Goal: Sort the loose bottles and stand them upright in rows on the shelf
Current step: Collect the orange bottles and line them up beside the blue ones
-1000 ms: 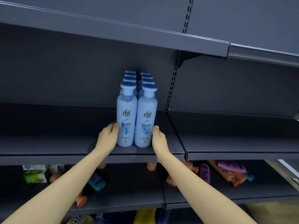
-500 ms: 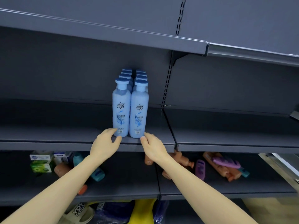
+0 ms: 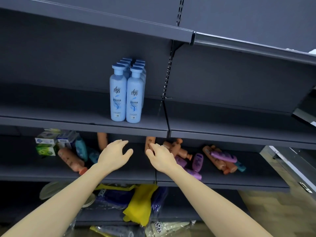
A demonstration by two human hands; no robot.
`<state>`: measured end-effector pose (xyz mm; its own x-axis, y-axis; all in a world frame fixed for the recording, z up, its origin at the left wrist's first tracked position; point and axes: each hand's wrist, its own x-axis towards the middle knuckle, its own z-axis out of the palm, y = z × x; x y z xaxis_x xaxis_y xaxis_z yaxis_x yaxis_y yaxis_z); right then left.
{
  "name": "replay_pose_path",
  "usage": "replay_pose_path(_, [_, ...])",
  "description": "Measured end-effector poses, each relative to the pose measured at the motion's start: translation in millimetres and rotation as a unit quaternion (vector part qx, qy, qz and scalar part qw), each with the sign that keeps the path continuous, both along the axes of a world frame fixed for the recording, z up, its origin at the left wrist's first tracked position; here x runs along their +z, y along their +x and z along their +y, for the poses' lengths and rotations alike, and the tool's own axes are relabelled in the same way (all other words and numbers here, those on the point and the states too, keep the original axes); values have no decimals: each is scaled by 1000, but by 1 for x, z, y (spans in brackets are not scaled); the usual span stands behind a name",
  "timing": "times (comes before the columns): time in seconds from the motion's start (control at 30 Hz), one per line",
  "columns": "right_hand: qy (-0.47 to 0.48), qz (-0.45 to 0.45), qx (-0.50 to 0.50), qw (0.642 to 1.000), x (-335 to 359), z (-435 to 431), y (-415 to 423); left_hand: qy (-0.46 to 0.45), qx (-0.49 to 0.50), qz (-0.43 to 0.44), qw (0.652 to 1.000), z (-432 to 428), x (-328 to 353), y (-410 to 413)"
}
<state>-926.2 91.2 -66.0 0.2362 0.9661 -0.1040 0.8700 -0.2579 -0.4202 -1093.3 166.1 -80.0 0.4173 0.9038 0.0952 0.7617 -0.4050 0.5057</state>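
Middle shelf (image 3: 59, 115): bare board either side of the blue bottles (image 3: 126, 101).
Lower shelf (image 3: 136, 170): open gap mid-front; orange bottles (image 3: 174, 147) and purple bottles (image 3: 197, 162) crowd the right, boxes (image 3: 46, 142) the left.

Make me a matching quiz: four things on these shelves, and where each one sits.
1 blue bottles
2 purple bottle
3 green box
4 yellow item

A lying on the lower shelf, right side
B upright in rows on the middle shelf
C under the lower shelf
D left part of the lower shelf

Pairs: 1-B, 2-A, 3-D, 4-C
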Motion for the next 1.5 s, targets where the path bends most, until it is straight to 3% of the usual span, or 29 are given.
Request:
replay_pose_path(0.7, [-85,20,26,996,-42,-83,-31,-47,29,48,997,-93,-49,-44])
replay_pose_path(1.03, [-129,17,70,989,-73,-45,-71,-76,70,73,992,-80,-73,-91])
replay_pose_path(1.5, [-134,28,113,984,-85,48,-161,-112,115,73,984,2,-76,-176])
